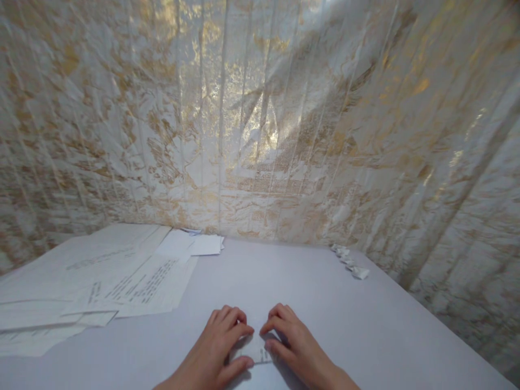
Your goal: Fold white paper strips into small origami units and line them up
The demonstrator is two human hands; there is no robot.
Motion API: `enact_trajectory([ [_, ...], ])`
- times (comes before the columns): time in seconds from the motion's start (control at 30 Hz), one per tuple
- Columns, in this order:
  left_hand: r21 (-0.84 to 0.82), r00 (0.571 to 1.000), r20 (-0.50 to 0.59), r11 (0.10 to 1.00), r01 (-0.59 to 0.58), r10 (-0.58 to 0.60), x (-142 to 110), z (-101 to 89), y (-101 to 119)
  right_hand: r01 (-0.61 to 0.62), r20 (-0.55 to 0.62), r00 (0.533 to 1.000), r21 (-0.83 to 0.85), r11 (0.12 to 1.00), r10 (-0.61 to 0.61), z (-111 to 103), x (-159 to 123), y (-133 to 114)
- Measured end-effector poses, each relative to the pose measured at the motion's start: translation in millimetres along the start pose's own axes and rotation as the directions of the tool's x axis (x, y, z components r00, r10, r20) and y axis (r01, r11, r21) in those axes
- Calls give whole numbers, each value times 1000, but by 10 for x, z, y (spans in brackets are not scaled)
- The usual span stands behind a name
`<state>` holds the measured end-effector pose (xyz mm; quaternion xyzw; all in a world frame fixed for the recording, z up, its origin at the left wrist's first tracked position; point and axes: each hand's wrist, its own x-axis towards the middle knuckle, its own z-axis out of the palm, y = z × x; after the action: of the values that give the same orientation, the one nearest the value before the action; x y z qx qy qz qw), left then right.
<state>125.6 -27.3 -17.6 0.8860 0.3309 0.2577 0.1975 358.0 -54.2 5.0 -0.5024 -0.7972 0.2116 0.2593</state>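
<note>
The left hand (227, 346) and right hand (298, 346), fingers parted, touch the small printed paper (258, 353) between them; the surface (280, 281) opens beyond, between printed sheets (134, 265) and folded pieces (359, 272) near the right edge.

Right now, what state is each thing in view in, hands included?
Left hand: loosely curled, open
Right hand: loosely curled, open
Small printed paper: partly covered; folds unclear
Printed sheets: spread, overlapping
White slips: loosely stacked
Small paper pieces: folded or crumpled, lined up
Patterned backdrop: hanging, creased

1 paper slip (257, 354) (white, printed) lies on table (276, 281).
</note>
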Motion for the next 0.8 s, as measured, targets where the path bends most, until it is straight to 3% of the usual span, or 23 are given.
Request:
enact_trajectory([
  [0.23, 43, 996, 80, 998, 44, -48, 30, -70, 149, 8, 118, 993, -9, 1000, -7, -154, -64, 24],
  [0.47, 104, 988, 155, 995, 12, -28, 29, -89, 256, 24, 62, 998, -12, 1000, -23, -181, -70, -32],
  [0.63, 190, 979, 202, 981, -47, 8, 37, -84, 338, 57, 142, 989, -91, 994, -44, -189, -79, -46],
  [0.8, 207, 974, 224, 978, -9, -38, 32, -103, 383, 35, 171, 985, -130, 991, -12, -233, -85, -29],
])
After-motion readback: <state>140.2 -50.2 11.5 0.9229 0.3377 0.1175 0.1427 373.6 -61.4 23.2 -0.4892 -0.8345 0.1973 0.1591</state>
